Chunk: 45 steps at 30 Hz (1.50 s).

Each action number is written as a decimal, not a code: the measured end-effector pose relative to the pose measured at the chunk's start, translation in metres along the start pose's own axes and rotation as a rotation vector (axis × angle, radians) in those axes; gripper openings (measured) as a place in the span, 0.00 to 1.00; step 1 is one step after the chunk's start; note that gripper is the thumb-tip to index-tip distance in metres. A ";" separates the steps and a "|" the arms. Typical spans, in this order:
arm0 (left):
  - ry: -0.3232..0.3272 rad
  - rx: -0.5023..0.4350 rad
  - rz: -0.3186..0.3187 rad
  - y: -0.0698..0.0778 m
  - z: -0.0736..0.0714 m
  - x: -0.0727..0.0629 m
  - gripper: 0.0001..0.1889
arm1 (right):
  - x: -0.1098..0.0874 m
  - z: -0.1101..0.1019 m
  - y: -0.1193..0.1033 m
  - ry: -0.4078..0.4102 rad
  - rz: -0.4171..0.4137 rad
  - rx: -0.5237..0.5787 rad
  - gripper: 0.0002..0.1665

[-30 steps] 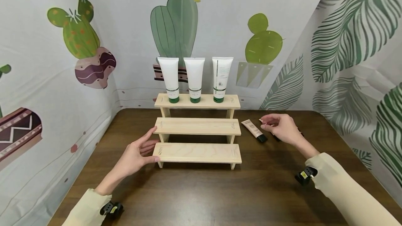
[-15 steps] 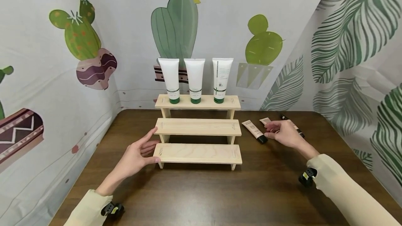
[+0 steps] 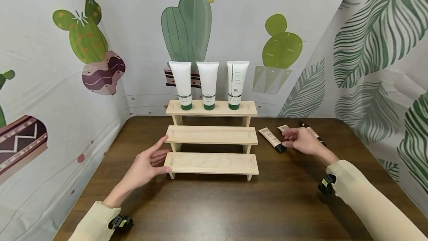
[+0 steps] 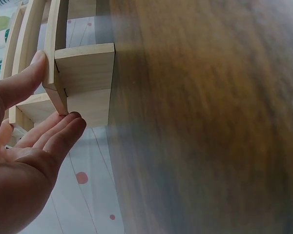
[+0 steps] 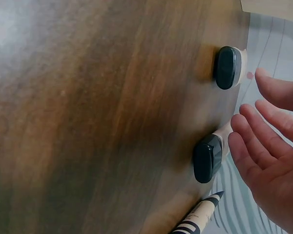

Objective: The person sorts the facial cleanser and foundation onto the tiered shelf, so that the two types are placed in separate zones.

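Observation:
A three-tier wooden display stand [image 3: 212, 134] stands at the middle of the table. My left hand [image 3: 143, 166] touches its left end with mostly straight fingers. The thumb lies on the bottom tier's front corner, and the index fingertip reaches the middle tier's edge. To the right, my right hand [image 3: 302, 142] hovers over a small beige tube [image 3: 283, 128], whose black cap [image 5: 207, 158] shows in the right wrist view. Thumb and fingers are apart, with nothing between them. Beside it lies a beige BB cream tube [image 3: 269, 138] with a black cap.
Three white tubes [image 3: 182, 83] with green caps stand upright on the top tier. Right of my right hand lies a slim beige tube [image 3: 312, 133] with a pointed black tip. A cactus-print curtain [image 3: 140, 40] hangs close behind the table [image 3: 214, 207].
My right hand has lowered slightly over the second small tube, uncovering more of the slim tube beside it. My left hand has stayed on the stand.

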<state>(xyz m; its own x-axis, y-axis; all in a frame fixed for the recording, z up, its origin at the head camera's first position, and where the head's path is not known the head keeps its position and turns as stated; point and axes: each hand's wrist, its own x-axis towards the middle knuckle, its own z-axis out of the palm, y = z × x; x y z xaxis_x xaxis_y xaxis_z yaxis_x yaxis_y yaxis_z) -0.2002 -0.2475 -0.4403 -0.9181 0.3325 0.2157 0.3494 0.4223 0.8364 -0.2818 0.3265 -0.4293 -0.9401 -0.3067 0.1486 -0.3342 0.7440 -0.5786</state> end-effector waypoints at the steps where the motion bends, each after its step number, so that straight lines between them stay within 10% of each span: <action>1: 0.000 -0.002 0.000 0.000 0.000 0.000 0.57 | 0.001 0.000 0.000 -0.011 -0.001 0.003 0.24; 16: -0.001 -0.018 0.001 0.000 0.000 0.000 0.57 | 0.023 0.003 -0.004 -0.192 -0.007 0.000 0.31; 45: 0.004 -0.038 0.002 -0.001 0.000 0.000 0.57 | 0.035 0.018 -0.001 -0.193 0.001 -0.012 0.28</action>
<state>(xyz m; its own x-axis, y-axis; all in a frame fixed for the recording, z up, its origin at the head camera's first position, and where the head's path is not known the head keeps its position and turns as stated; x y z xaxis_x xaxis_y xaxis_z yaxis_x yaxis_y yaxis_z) -0.2010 -0.2478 -0.4414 -0.9182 0.3301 0.2188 0.3435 0.3890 0.8548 -0.3133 0.3042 -0.4380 -0.9103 -0.4138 -0.0093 -0.3356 0.7512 -0.5684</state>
